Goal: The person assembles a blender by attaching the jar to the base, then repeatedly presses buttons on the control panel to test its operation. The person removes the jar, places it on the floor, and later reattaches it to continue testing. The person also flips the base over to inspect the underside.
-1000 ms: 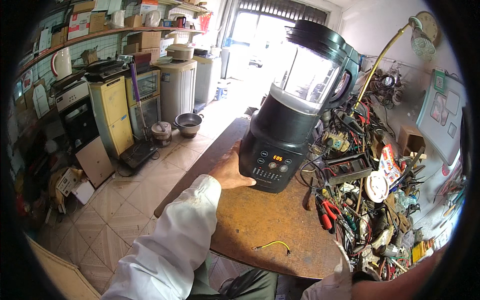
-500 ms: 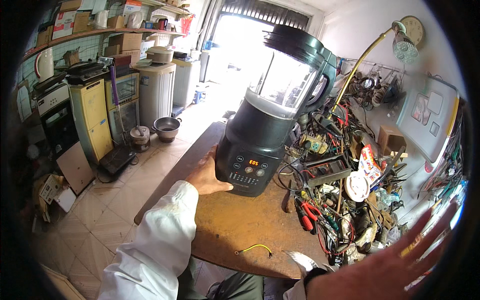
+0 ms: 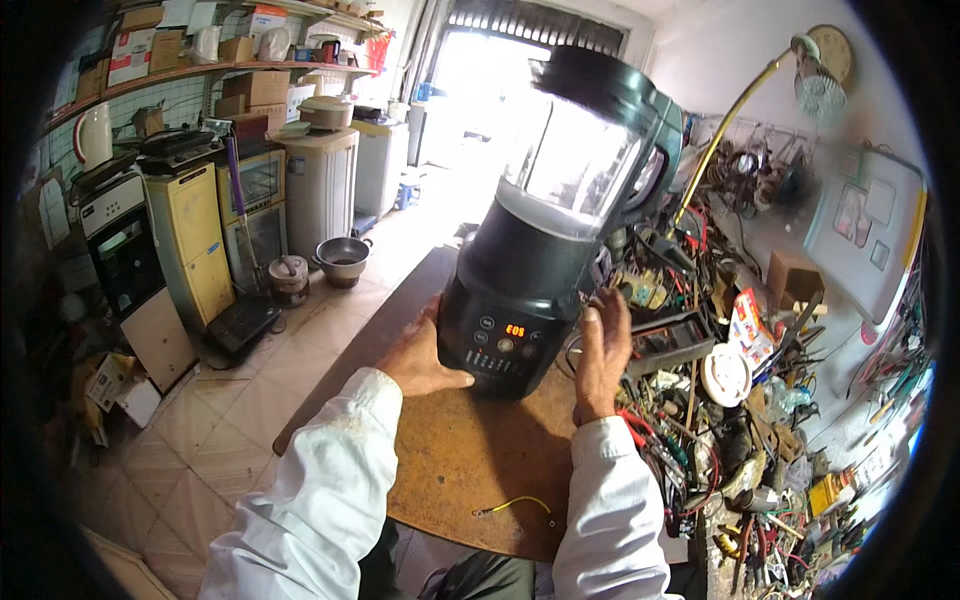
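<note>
The left hand point(image 3: 415, 352), thumb in front, grips the lower side of a black blender point(image 3: 528, 265) on the table point(image 3: 445, 470), its long axis toward one o'clock; the right hand point(image 3: 602, 350), loosely open, has it at ten o'clock, contact unclear.

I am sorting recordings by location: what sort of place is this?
Probably an appliance repair shop: a blender on a worn table, a heap of tools and wires at right, and more appliances at left.

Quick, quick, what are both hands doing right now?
Left hand: holding the black blender low on its left side.
Right hand: open, beside the blender's right side; can't tell if it's touching.
</note>
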Action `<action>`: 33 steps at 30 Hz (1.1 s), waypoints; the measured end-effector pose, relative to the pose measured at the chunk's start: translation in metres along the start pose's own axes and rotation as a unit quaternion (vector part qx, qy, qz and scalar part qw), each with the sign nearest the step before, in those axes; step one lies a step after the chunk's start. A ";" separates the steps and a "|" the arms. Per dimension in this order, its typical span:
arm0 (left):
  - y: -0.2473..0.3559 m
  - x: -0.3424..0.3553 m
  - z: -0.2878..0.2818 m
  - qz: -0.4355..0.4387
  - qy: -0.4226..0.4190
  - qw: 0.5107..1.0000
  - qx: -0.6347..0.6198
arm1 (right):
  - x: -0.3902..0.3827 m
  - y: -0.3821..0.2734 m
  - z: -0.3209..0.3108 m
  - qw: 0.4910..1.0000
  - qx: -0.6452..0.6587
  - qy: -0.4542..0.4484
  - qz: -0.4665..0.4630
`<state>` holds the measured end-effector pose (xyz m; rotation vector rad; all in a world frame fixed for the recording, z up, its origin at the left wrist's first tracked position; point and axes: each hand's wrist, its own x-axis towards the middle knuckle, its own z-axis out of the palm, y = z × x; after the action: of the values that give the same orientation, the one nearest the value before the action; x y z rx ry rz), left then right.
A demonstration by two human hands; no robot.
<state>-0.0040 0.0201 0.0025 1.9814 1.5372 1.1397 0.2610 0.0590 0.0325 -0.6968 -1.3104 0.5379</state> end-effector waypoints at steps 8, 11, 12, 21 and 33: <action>-0.003 -0.002 -0.004 -0.009 -0.002 1.000 -0.001 | -0.038 0.028 0.009 0.991 -0.004 -0.109 0.076; 0.004 -0.003 -0.007 -0.016 -0.013 1.000 0.005 | -0.038 0.026 0.010 0.991 -0.008 -0.105 0.077; 0.005 -0.003 -0.008 -0.020 -0.017 1.000 0.009 | -0.038 0.023 0.011 0.991 -0.015 -0.107 0.076; 0.015 -0.004 -0.012 -0.036 -0.039 0.999 -0.003 | -0.036 0.025 0.011 0.991 -0.057 -0.102 0.066; 0.007 -0.003 -0.009 -0.071 -0.048 0.996 0.022 | -0.037 0.022 0.011 0.990 -0.001 -0.111 0.085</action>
<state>-0.0071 0.0137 0.0122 1.8924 1.6366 0.9478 0.2437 0.0491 -0.0076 -0.7713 -1.4666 0.7694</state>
